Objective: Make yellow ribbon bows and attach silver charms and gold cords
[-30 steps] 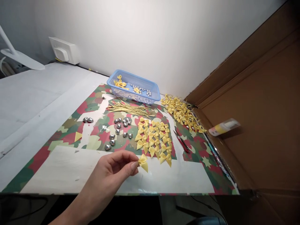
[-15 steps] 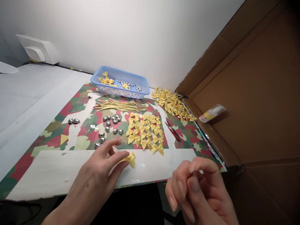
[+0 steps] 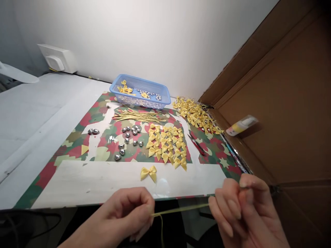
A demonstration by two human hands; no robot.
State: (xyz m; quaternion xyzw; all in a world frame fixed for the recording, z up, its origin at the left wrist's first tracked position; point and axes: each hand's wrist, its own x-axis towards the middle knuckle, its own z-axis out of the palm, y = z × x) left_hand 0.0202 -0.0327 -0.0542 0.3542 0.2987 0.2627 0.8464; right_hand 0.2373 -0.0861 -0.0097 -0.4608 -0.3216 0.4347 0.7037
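Both hands work low at the near edge of the table (image 3: 51,179), with a yellow cord (image 3: 181,209) drawn out straight between them. The left hand (image 3: 126,217) is curled, thumb and forefinger pressed together on the cord, and a loose length of it hangs below that pinch. The right hand (image 3: 248,210) is bent nearly closed, and the cord runs in among its fingers; motion blur makes it hard to tell exactly where it is gripped. A single yellow bow (image 3: 148,173) lies flat on the white strip just beyond the left hand, touched by neither, and no bead is on the cord where it shows. This piece therefore looks barely begun. Farther back, three columns of laid-out bows (image 3: 167,147) wait in order, with silver beads (image 3: 127,135) scattered to their left and a bundle of golden cords (image 3: 139,116) behind, so plenty of loose stock seems left. Against the cardboard at the far right, a heap of tangled bows (image 3: 193,115), with cords and some beads among them, appears to be the finished share, already sizeable. The blue basket (image 3: 137,102) by the wall holds more loose bows and beads.
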